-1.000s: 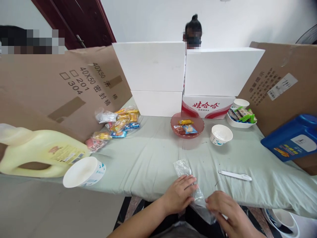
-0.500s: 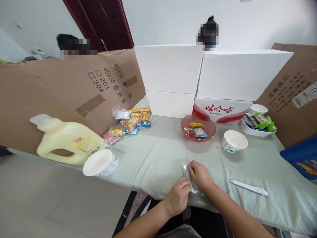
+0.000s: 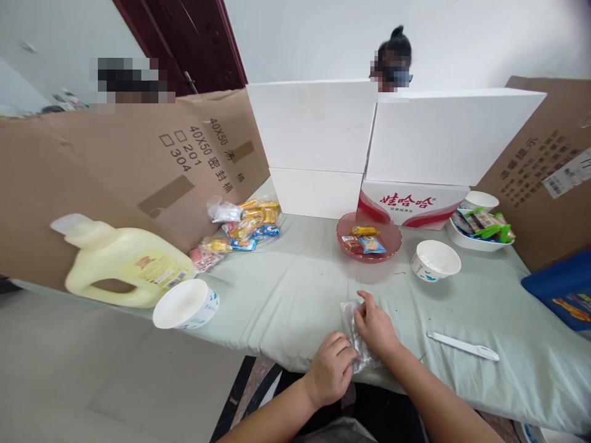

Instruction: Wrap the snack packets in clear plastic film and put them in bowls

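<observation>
Behind, carton (image 3: 409, 202) labelled "娃哈哈"

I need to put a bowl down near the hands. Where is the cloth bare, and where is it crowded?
Bare cloth lies between the white cup, the red dish and the clear bag pinched by the left hand and right hand. Another patch lies between the paper bowl and the white knife. The snack pile by the cardboard is crowded.

White wall (image 3: 300, 31), dark red door (image 3: 189, 43) behind table (image 3: 286, 295)
</observation>
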The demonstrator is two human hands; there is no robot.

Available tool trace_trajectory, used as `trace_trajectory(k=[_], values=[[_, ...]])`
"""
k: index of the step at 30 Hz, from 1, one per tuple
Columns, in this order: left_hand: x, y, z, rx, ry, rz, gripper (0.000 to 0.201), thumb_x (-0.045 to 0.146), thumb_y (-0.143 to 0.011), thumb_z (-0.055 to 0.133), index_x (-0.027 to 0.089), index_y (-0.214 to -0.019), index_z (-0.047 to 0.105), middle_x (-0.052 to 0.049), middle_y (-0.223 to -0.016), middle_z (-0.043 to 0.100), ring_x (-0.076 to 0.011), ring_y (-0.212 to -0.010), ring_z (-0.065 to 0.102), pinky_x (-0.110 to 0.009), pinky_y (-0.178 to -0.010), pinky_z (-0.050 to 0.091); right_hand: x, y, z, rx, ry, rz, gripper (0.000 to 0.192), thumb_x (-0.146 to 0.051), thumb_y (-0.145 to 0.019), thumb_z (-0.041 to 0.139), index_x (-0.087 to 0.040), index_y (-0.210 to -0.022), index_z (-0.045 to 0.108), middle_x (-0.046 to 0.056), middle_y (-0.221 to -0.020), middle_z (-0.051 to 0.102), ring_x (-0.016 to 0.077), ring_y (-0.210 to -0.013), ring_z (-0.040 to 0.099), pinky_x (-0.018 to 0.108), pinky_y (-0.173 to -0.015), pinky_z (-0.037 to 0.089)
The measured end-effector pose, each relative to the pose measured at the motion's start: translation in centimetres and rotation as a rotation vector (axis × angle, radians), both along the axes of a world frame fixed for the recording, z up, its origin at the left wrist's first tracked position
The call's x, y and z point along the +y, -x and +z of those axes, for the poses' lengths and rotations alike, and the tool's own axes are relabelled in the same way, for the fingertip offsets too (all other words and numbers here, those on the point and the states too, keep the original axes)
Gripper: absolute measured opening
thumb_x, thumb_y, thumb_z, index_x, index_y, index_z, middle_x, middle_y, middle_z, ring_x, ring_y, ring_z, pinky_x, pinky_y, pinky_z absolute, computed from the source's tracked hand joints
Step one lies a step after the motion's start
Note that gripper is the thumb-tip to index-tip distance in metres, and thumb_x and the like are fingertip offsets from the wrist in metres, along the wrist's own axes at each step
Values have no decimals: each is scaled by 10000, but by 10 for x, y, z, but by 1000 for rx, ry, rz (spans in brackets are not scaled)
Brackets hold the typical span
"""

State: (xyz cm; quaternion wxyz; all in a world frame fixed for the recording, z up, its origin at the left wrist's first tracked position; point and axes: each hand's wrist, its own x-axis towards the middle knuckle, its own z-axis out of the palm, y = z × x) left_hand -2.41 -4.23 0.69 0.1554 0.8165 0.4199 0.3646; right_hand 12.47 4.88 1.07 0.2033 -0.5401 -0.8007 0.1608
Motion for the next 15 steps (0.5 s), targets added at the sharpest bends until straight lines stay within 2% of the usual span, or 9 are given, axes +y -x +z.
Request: trace_trajectory(k=[7,9,13,15], values=[[-1,-1,-1,0,1,18,267,46,-774,406,162,-903,609,-82,-816,576,-222,-860,516,-391,-779,501,-4,-4,3,-98,-84,-43,354,-169,-908,338,-143,-1225,495,104,-978,690,211,-827,667,304,-678,487],[-1,-2,3,5,-1,27,275,54,-791,399,164,-927,610,-79,-809,571,-221,-851,517,-384,-767,500,-5,-5,1,-133,-104,-45,348,-152,-906,350,-145,-1219,502,114,-994,678,218,-854,659,308,-693,487],[10,0,16,24,-43,159,265,114,-873,377,164,-999,605,-74,-802,570,-213,-802,531,-375,-729,491,-5,-3,-5,-177,-124,-28,345,-142,-906,377,-150,-1225,510,119,-969,652,237,-870,633,325,-706,483],[23,2,21,43,-69,145,227,141,-898,400,168,-974,612,-81,-858,601,-217,-868,556,-387,-786,489,-5,-2,-5,-191,-130,-20,350,-135,-909,371,-142,-1230,511,123,-964,643,242,-865,621,333,-704,480]])
